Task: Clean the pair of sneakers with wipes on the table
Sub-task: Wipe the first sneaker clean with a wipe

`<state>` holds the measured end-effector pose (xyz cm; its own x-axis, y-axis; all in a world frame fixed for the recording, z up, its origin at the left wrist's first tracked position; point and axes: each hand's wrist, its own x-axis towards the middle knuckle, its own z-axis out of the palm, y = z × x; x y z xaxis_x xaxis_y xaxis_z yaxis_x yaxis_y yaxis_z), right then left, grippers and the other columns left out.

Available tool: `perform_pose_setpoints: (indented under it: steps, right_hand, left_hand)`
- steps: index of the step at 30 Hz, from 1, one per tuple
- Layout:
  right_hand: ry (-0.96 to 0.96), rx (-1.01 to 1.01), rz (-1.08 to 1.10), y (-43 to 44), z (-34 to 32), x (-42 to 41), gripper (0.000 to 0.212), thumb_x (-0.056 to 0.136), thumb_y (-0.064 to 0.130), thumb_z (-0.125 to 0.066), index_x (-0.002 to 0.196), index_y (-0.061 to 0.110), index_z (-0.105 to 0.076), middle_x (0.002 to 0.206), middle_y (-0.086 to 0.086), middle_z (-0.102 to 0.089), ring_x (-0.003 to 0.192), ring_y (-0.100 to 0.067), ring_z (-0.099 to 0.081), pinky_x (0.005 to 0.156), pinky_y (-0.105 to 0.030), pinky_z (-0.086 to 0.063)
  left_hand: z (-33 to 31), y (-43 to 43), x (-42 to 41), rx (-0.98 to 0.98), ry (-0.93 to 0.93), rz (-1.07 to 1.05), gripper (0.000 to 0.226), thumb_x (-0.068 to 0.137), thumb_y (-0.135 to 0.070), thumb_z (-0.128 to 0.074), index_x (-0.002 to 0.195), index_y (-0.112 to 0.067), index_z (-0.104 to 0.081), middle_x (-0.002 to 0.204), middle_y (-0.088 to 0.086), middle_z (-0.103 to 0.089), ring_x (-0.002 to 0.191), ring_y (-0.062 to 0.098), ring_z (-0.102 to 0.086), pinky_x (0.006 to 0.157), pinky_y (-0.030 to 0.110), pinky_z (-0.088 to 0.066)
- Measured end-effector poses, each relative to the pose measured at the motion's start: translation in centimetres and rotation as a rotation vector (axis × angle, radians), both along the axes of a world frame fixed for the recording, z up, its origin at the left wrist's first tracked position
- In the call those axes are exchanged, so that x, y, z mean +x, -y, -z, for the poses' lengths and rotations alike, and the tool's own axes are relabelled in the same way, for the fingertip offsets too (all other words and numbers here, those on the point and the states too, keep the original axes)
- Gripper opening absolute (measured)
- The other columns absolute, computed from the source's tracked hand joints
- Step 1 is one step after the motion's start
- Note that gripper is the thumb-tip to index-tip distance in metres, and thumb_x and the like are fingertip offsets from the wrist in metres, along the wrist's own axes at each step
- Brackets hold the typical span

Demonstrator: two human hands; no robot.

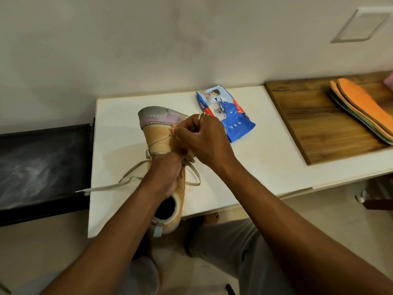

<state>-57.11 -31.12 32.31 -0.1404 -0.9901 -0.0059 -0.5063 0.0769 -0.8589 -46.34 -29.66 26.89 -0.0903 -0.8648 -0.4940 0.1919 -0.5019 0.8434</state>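
One tan high-top sneaker (157,137) with a lilac and grey toe lies on the white table (265,158), toe pointing away from me. My left hand (165,177) grips its upper near the ankle opening. My right hand (204,141) is curled over the lace area and pinches the pale shoelace (119,184), whose loose ends trail left and over the table edge. A blue pack of wipes (231,116) lies just beyond my right hand. No wipe is visible in either hand. A second sneaker is not in view.
A wooden board (314,120) sits at the table's right, with orange and green insoles (361,109) stacked on it. A dark bench (38,162) adjoins the table on the left. A wall stands close behind. My knees are below the table's front edge.
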Motion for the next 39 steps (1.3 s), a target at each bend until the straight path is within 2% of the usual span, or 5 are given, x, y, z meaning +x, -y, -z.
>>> perform_pose_setpoints:
  steps: [7, 15, 20, 29, 39]
  right_hand:
    - [-0.234, 0.114, 0.253, 0.7, 1.2, -1.9, 0.018, 0.088, 0.02, -0.064, 0.071, 0.014, -0.065, 0.059, 0.004, -0.055, 0.059, -0.011, -0.057, 0.056, -0.022, -0.046]
    - [-0.011, 0.026, 0.038, 0.2, 0.1, -0.6, 0.011, 0.088, 0.022, -0.069, 0.078, 0.02, -0.07, 0.072, 0.012, -0.064, 0.067, -0.003, -0.06, 0.056, -0.009, -0.048]
    - [-0.211, 0.124, 0.229, 0.8, 1.3, -2.2, 0.014, 0.087, 0.024, -0.067, 0.076, 0.015, -0.069, 0.069, 0.003, -0.063, 0.066, -0.011, -0.061, 0.063, -0.025, -0.053]
    - [-0.029, 0.023, 0.005, 0.3, 0.3, -0.5, 0.008, 0.09, 0.024, -0.067, 0.085, 0.019, -0.071, 0.074, 0.014, -0.062, 0.072, -0.006, -0.06, 0.058, -0.011, -0.049]
    - [-0.21, 0.07, 0.163, 0.7, 1.7, -2.8, 0.012, 0.09, 0.027, -0.066, 0.081, 0.021, -0.063, 0.068, 0.011, -0.057, 0.068, -0.009, -0.058, 0.062, -0.02, -0.049]
  left_hand:
    - [0.1, 0.3, 0.2, -0.016, -0.007, 0.053, 0.01, 0.091, -0.013, -0.067, 0.085, -0.018, -0.072, 0.081, -0.002, -0.072, 0.084, 0.019, -0.064, 0.081, 0.033, -0.049]
    - [-0.2, 0.0, 0.2, -0.01, -0.005, 0.014, 0.015, 0.095, -0.006, -0.061, 0.085, -0.017, -0.064, 0.064, -0.008, -0.067, 0.069, 0.012, -0.061, 0.073, 0.03, -0.049]
    - [-0.2, 0.2, 0.2, 0.016, -0.029, 0.022, 0.014, 0.089, -0.015, -0.071, 0.103, -0.016, -0.069, 0.099, 0.004, -0.073, 0.097, 0.024, -0.067, 0.087, 0.036, -0.053]
    - [-0.6, -0.2, 0.1, 0.018, 0.009, 0.002, 0.016, 0.094, -0.006, -0.063, 0.084, -0.018, -0.065, 0.067, -0.006, -0.068, 0.072, 0.014, -0.062, 0.076, 0.032, -0.05]
    - [-1.7, -0.1, 0.1, 0.033, -0.137, -0.043, 0.019, 0.095, -0.004, -0.062, 0.107, -0.019, -0.064, 0.11, 0.004, -0.072, 0.106, 0.022, -0.067, 0.102, 0.038, -0.05]
